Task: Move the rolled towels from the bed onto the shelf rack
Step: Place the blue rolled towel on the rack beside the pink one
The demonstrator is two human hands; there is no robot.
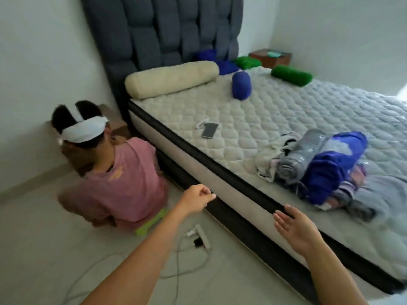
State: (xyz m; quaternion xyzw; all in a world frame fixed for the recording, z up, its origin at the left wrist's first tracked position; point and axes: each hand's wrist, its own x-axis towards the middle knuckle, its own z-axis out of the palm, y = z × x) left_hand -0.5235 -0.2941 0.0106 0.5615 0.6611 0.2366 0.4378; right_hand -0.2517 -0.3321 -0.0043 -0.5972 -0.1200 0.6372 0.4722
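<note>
open mattress (253, 119) behind phone (209, 130); clothes pile (319, 164) blocks right

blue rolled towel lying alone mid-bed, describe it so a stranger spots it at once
Start at the grey padded headboard, then drop to the long cream bolster at its foot. Just right of the bolster lies the blue rolled towel, alone on the white mattress, nearer than the other rolls.

Towels spread across the bed (253, 119), a person beside it.
A phone (209, 130) lies mid-mattress; rolled towels (241, 85) sit behind it near the headboard (163, 29); a clothes pile (317, 164) lies right. The seated person (114, 172) is left, on the floor.
</note>
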